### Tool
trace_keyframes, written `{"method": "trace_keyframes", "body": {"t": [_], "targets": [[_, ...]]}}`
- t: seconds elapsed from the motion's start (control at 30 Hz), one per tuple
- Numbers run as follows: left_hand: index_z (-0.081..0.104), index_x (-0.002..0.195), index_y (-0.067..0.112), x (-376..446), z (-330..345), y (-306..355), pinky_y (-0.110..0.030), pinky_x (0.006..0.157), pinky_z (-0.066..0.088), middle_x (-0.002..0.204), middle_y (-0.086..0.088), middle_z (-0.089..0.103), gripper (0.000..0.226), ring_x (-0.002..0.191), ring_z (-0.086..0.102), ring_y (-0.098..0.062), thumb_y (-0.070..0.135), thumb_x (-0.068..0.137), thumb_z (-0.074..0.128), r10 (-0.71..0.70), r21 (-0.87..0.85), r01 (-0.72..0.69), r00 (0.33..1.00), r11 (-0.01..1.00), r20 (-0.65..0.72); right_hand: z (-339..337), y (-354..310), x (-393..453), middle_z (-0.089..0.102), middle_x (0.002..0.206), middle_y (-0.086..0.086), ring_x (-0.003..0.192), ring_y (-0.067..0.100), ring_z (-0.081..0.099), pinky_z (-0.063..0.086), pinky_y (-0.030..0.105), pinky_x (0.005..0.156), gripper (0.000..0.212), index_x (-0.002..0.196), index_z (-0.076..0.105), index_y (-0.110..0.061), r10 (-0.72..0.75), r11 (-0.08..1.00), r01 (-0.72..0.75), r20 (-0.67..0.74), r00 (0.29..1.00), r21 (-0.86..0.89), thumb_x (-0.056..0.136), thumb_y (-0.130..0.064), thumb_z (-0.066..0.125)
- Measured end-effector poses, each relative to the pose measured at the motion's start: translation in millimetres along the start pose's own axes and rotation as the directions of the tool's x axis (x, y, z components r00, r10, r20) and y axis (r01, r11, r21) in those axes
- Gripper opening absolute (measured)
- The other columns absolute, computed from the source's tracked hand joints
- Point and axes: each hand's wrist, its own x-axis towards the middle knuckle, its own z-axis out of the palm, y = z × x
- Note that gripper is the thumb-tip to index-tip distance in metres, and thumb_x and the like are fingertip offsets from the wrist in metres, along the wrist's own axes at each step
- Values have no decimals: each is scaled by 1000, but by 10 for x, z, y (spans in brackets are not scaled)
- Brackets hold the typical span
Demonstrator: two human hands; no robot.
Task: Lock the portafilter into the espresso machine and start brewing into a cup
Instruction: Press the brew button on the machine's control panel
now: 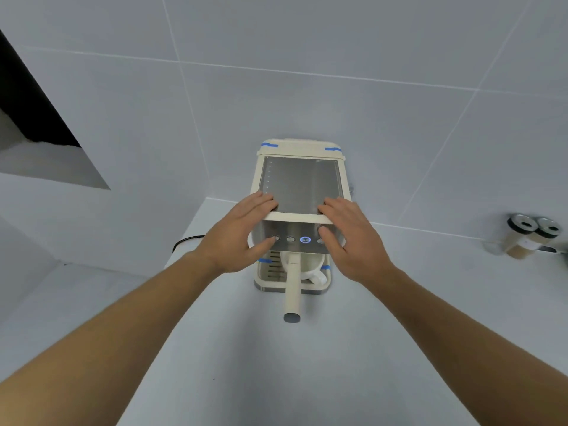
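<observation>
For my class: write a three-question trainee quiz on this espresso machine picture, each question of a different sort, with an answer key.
1. True or false: the portafilter handle points toward the wall.
2. Which button is lit: A far left, B third from left, C far right?
3. What sits on the drip tray under the portafilter?

Key: 1 false, it points toward the person. 2 B. 3 a white cup.

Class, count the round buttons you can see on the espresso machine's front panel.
4: far-left button at the left thumb, second button, lit blue button, far-right button partly hidden by the right thumb. More could be covered.
</observation>
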Motion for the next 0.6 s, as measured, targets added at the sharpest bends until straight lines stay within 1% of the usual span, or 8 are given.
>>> {"method": "trace_keyframes", "body": {"t": [0.03, 0.1, 0.13, 0.2, 0.3, 0.4, 0.47, 0.6], "targets": [[38, 146, 16, 0, 21, -14, -22, 114, 18, 155, 1, 35, 66, 146, 18, -10, 31, 88, 66, 8, 12, -8, 1000, 1000, -6, 24, 7, -5, 56, 137, 8, 131, 22, 41, 33, 36, 111, 38, 128, 57, -10, 19, 1000, -19, -10, 1000, -2, 94, -25, 51], [37, 147, 17, 9, 41, -45, -17, 113, 14, 156, 0, 33, 69, 145, 16, -7, 33, 86, 67, 21, 33, -20, 1000, 999, -10, 57, 2, -7, 54, 140, 8, 133, 24, 41, 35, 43, 112, 42, 131, 56, -10, 37, 999, -38, -30, 999, -20, 92, -25, 58], [36, 147, 16, 13, 50, -69, -18, 113, 14, 156, -1, 34, 71, 146, 17, -9, 34, 86, 67, 32, 40, -32, 999, 999, -8, 73, -7, -8, 54, 139, 9, 132, 26, 42, 36, 44, 111, 44, 131, 56, -9, 35, 999, -36, -36, 999, -36, 91, -25, 62], [37, 146, 15, 23, 56, -96, -25, 115, 19, 155, -3, 36, 72, 146, 21, -16, 35, 84, 67, 60, 67, -60, 998, 996, -2, 80, -23, -5, 56, 136, 12, 128, 30, 46, 39, 47, 108, 48, 130, 57, -5, 0, 997, -4, -51, 999, -75, 87, -25, 68], [36, 146, 15, 49, 30, -129, -33, 115, 25, 153, -5, 37, 74, 145, 26, -21, 40, 83, 66, 97, 110, -99, 995, 989, 24, 91, -39, 12, 58, 131, 14, 121, 33, 49, 42, 46, 105, 56, 127, 57, -3, -38, 989, 30, -60, 997, -143, 83, -34, 70], [37, 145, 14, 69, 4, -162, -38, 114, 30, 152, -6, 40, 74, 143, 29, -24, 39, 82, 68, 130, 130, -133, 991, 983, 31, 108, -40, 37, 59, 130, 15, 118, 33, 51, 44, 46, 103, 60, 127, 58, -4, -47, 978, 33, -63, 997, -204, 80, -38, 74], [37, 144, 13, 76, 3, -178, -38, 114, 31, 151, -8, 40, 76, 142, 30, -26, 37, 80, 71, 146, 142, -149, 989, 979, 35, 126, -34, 44, 59, 129, 15, 117, 33, 51, 44, 46, 103, 61, 126, 59, -3, -54, 973, 35, -75, 996, -230, 79, -38, 76], [38, 144, 12, 88, 20, -202, -33, 114, 26, 151, -9, 40, 79, 142, 30, -26, 37, 79, 74, 163, 160, -167, 986, 973, 36, 161, -41, 53, 61, 127, 16, 115, 34, 53, 44, 46, 101, 61, 124, 61, -3, -56, 970, 27, -115, 992, -244, 77, -36, 79]]}}
